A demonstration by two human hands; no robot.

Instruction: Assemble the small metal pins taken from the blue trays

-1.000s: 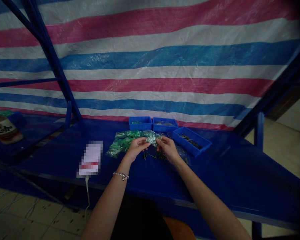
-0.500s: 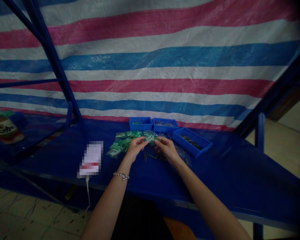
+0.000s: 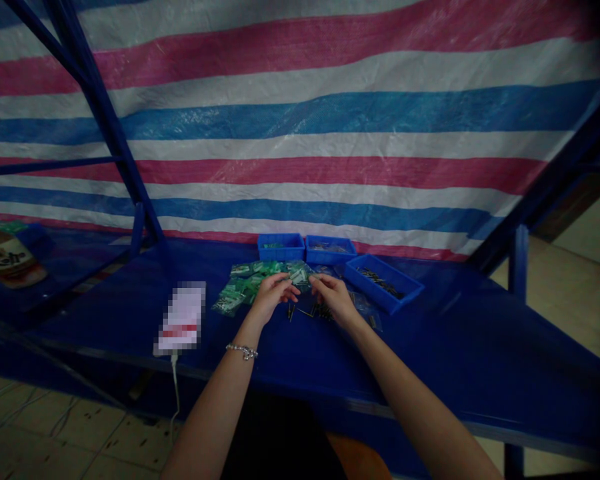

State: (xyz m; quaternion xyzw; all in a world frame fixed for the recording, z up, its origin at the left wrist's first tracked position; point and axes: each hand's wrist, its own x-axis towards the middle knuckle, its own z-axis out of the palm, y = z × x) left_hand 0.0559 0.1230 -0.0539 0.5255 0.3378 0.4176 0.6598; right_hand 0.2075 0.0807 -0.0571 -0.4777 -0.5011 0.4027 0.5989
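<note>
Between my hands is a small clear plastic bag [image 3: 300, 273] with pale green pieces in it. My left hand [image 3: 276, 293] pinches its left edge between thumb and forefinger, the other fingers loosely curled. On the opposite side, my right hand [image 3: 333, 295] grips the bag's right edge with its fingertips. A pile of filled green bags [image 3: 240, 288] lies just left of my left hand. Under the held bag, dark screws [image 3: 291, 312] lie loose on the blue table [image 3: 300, 353], with more partly hidden by my right hand. Clear bags [image 3: 367, 308] lie to the right of that hand.
Behind the hands stand a blue bin [image 3: 281, 248] with green pieces, a second bin [image 3: 331, 251], and an angled bin [image 3: 385, 283] of dark screws. A blurred-out phone-like object [image 3: 183, 317] with a white cable lies left. A labelled jar [image 3: 10, 257] stands farther left.
The fingers of my left hand have shifted and spread slightly. The bag between the hands now stands more upright, showing more of its face. The rest looks the same.
</note>
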